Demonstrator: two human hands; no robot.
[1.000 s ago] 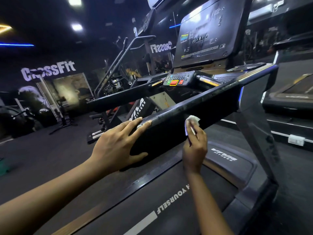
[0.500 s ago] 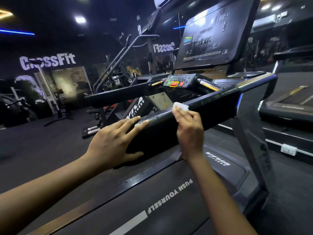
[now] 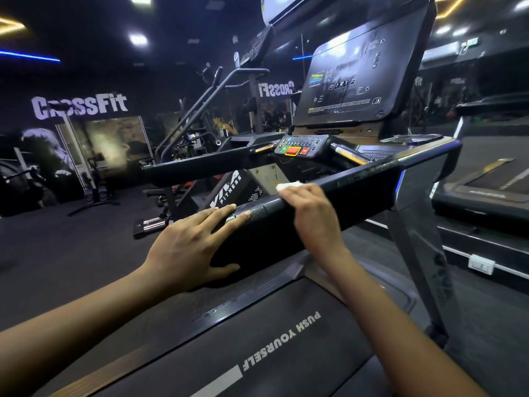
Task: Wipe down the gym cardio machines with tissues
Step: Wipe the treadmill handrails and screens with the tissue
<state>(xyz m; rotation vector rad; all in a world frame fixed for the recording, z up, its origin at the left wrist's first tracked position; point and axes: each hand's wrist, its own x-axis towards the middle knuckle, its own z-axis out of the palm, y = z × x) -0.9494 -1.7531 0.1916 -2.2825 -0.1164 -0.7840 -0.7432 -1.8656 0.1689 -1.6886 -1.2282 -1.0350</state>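
Observation:
A black treadmill fills the view, and its right handrail [image 3: 357, 181] runs from the console down toward me. My right hand [image 3: 312, 213] presses a white tissue [image 3: 287, 186] onto the top of this rail, fingers curved over it; only the tissue's far edge shows past my fingertips. My left hand [image 3: 194, 245] rests on the rail's near end with straight fingers on top and the thumb against the side. The console screen [image 3: 352, 78] and the button panel [image 3: 300, 146] sit beyond.
The left handrail [image 3: 200, 167] runs parallel across the gap. The belt [image 3: 286, 339] marked PUSH YOURSELF lies below my arms. Another treadmill [image 3: 486, 190] stands to the right. Other gym machines and a CrossFit wall sign [image 3: 80, 106] stand at the back left.
My right hand has moved with the tissue from the rail's outer side up onto its top, then slid a little along it. My left hand has stayed on the rail's end.

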